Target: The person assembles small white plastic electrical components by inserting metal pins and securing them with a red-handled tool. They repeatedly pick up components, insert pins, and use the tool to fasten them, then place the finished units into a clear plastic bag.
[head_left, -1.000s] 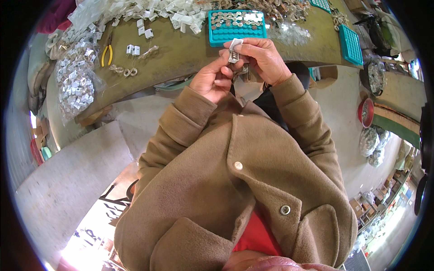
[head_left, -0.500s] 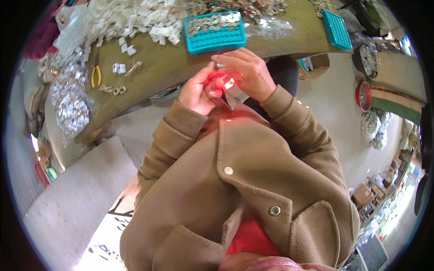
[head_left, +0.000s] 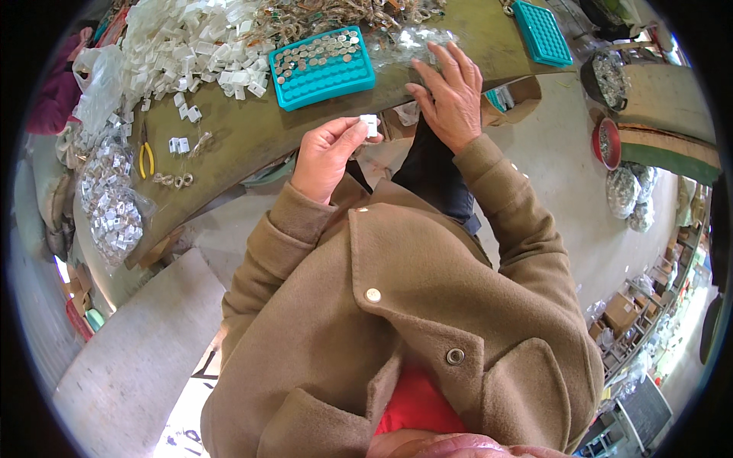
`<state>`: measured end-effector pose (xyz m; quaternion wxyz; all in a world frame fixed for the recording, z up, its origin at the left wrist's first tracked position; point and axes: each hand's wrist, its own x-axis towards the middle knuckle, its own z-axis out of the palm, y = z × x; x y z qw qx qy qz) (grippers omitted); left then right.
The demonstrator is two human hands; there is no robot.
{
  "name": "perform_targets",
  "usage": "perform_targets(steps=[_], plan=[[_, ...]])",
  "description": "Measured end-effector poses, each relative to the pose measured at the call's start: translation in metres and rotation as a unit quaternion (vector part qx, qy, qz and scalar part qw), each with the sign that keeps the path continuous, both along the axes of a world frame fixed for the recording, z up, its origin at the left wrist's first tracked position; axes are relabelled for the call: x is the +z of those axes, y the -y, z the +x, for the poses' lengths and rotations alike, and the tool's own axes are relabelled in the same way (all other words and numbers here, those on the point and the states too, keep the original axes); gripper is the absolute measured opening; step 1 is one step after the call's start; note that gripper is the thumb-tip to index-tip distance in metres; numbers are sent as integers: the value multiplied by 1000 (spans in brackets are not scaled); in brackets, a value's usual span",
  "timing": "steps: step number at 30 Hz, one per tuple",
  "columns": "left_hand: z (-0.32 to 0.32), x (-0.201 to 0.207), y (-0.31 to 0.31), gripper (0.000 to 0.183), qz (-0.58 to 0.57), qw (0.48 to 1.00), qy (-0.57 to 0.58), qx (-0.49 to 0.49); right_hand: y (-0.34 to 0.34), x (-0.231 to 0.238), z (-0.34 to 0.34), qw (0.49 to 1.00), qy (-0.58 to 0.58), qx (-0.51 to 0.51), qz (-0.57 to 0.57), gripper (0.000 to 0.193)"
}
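Between the thumb and fingers of my left hand (head_left: 324, 159) is a small white plastic case (head_left: 370, 122), held up in front of the table edge. My right hand (head_left: 450, 103) reaches over the table's edge with its fingers spread, nothing visible in it. Its fingertips are nearest to a heap of small clear plastic pieces (head_left: 393, 47); whether they touch is unclear. Left of that heap lies a teal tray (head_left: 327, 93) with rows of round hollows, and silver discs (head_left: 314, 52) fill its far part.
White plastic cases (head_left: 183, 46) are piled at the far left, beside tangled wiry parts (head_left: 336, 19). Yellow-handled pliers (head_left: 146, 159), two white cases (head_left: 179, 145) and small rings (head_left: 174, 181) lie on the left. A second teal tray (head_left: 544, 38) is at right, above a cardboard box (head_left: 523, 95).
My hands have come apart. The red glow between them is gone. My left hand keeps the white case, and my right hand has moved right and away, fingers opened. The view has shifted a little.
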<state>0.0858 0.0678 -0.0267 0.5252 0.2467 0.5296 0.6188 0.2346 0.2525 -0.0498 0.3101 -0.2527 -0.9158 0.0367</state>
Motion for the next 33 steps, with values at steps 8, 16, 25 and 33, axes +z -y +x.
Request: perform_targets(steps=[8,16,25,33], plan=[[-2,-1,-2,30,-78,986,145,17,10,-11,7,999,18,29,-21,39],[2,-4,-4,31,-91,982,164,18,2,-20,14,992,-60,104,45,23],[-3,-4,1,42,-93,971,218,17,15,1,-7,909,-184,51,-371,9],[-4,10,4,35,-11,950,307,48,35,35,-24,622,-275,134,-720,16]])
